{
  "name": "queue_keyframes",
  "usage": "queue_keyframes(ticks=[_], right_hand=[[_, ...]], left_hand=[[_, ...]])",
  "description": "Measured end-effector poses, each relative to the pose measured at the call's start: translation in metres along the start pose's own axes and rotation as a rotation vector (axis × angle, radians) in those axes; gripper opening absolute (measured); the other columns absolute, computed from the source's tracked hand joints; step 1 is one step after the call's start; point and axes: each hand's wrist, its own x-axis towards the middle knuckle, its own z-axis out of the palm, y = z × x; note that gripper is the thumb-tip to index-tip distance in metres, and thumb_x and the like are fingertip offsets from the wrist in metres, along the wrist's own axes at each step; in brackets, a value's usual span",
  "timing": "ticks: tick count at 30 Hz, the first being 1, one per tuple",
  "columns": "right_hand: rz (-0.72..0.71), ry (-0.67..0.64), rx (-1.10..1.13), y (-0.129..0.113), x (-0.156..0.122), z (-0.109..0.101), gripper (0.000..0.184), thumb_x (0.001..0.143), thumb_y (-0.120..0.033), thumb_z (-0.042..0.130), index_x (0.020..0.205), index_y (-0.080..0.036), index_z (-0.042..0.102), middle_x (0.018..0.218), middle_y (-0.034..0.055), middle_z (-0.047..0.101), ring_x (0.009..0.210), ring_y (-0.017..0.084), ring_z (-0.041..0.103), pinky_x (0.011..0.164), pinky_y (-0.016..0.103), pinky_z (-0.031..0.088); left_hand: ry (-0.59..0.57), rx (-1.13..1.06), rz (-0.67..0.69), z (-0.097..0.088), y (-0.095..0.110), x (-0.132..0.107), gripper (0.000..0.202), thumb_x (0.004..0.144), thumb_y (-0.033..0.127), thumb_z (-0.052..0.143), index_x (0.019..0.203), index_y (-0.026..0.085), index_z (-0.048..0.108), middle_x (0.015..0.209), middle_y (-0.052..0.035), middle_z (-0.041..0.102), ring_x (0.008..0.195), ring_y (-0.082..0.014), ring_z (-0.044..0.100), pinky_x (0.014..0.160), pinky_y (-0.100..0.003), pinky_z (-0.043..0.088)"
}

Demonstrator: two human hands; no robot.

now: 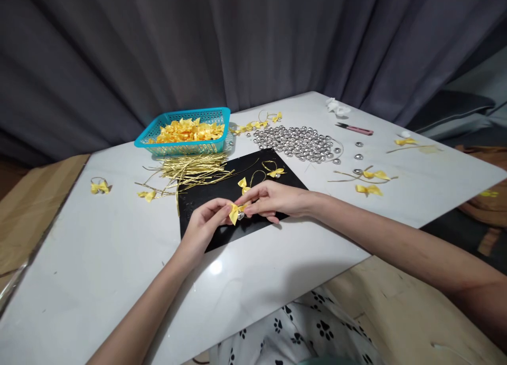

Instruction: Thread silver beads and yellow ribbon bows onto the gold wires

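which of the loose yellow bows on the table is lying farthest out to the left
The yellow bow on a gold loop, alone on the white table left of the gold strips. The others lie nearer the black mat or right.

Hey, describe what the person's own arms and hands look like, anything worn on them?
Both arms are bare along all that shows, with no sleeves in view. The left hand and right hand wear no gloves, and no rings, watch or bracelet show. The fingers are slim; the nails are too small to judge. No markings are visible.

Head camera, forward-down, near view over white table [99, 259].
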Motion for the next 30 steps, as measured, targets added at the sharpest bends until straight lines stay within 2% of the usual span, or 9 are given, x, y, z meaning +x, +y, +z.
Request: queue_keyframes(ticks=[2,6,8,12,16,21,23,27,30], right_hand=[[-0.001,0.049,-0.058,0.0,0.001,0.001,0.024,0.078,-0.02,0.063,0.098,-0.006,0.065,0.072,0.0015,0.061,0.04,0.001,0.044,0.033,0.014,0.035],[-0.013,0.251,-0.106,0.002,0.005,0.009,0.018,0.076,-0.023,0.065,0.086,-0.008,0.065,0.07,0.0019,0.061,0.044,0.003,0.046,0.032,0.014,0.036],[0.001,0.334,-0.094,0.001,0.007,0.013,0.016,0.077,-0.023,0.064,0.082,-0.009,0.062,0.07,0.0021,0.062,0.041,0.003,0.044,0.031,0.015,0.035],[0.005,0.346,-0.088,-0.002,0.006,0.019,0.019,0.076,-0.027,0.066,0.08,-0.009,0.059,0.069,0.001,0.063,0.035,0.001,0.041,0.03,0.015,0.033],[-0.037,0.294,-0.16,-0.006,0.001,0.018,0.024,0.08,-0.033,0.063,0.083,-0.009,0.061,0.051,-0.0042,0.051,0.032,0.002,0.038,0.029,0.015,0.029],[-0.02,0.218,-0.255,-0.01,0.0,0.01,0.023,0.078,-0.027,0.063,0.092,-0.009,0.062,0.074,0.0022,0.064,0.036,0.001,0.041,0.031,0.015,0.035],[-0.015,0.204,-0.291,-0.011,0.001,0.008,0.021,0.078,-0.026,0.063,0.09,-0.009,0.062,0.073,0.0027,0.063,0.041,0.003,0.045,0.032,0.014,0.034],[-0.07,0.295,-0.335,-0.011,0.004,0.009,0.012,0.081,-0.021,0.059,0.083,-0.009,0.056,0.066,-0.0008,0.056,0.042,0.001,0.043,0.032,0.011,0.031],[-0.065,0.318,-0.329,-0.01,0.004,0.014,0.021,0.082,-0.031,0.06,0.084,-0.012,0.051,0.065,-0.0038,0.05,0.039,0.0,0.038,0.031,0.012,0.031]], left_hand=[[0.031,0.053,0.01,-0.001,-0.002,0.001,0.024,0.07,0.036,0.069,0.077,0.013,0.063,0.071,-0.0006,0.059,0.065,-0.0083,0.052,0.063,-0.018,0.044],[0.276,0.171,0.142,-0.001,-0.005,0.004,0.029,0.062,0.03,0.076,0.08,0.014,0.058,0.063,0.0042,0.052,0.056,-0.0068,0.048,0.055,-0.018,0.041],[0.322,0.227,0.182,0.001,-0.005,0.003,0.028,0.062,0.03,0.076,0.078,0.013,0.059,0.066,0.0021,0.056,0.059,-0.0074,0.05,0.056,-0.018,0.042],[0.209,0.227,0.106,0.008,0.0,-0.003,0.033,0.067,0.036,0.071,0.089,0.011,0.065,0.084,-0.0066,0.068,0.076,-0.0138,0.061,0.067,-0.022,0.048],[0.104,0.185,0.032,0.011,0.0,-0.005,0.039,0.064,0.034,0.074,0.097,0.014,0.068,0.096,-0.0068,0.07,0.084,-0.0156,0.063,0.073,-0.024,0.049],[0.055,0.13,-0.091,0.008,0.0,-0.004,0.032,0.065,0.035,0.073,0.089,0.014,0.071,0.089,-0.0072,0.071,0.078,-0.0155,0.063,0.073,-0.025,0.047],[0.033,0.087,-0.118,0.008,0.0,-0.004,0.029,0.069,0.039,0.07,0.085,0.014,0.072,0.088,-0.0076,0.07,0.081,-0.0164,0.062,0.074,-0.025,0.047],[0.072,0.013,-0.106,0.008,-0.001,-0.006,0.024,0.071,0.038,0.069,0.081,0.017,0.073,0.09,-0.0049,0.065,0.082,-0.0128,0.055,0.067,-0.019,0.043],[0.159,-0.073,-0.142,0.009,0.0,-0.007,0.023,0.065,0.037,0.074,0.077,0.017,0.072,0.08,-0.0028,0.062,0.071,-0.0096,0.05,0.06,-0.017,0.041]])
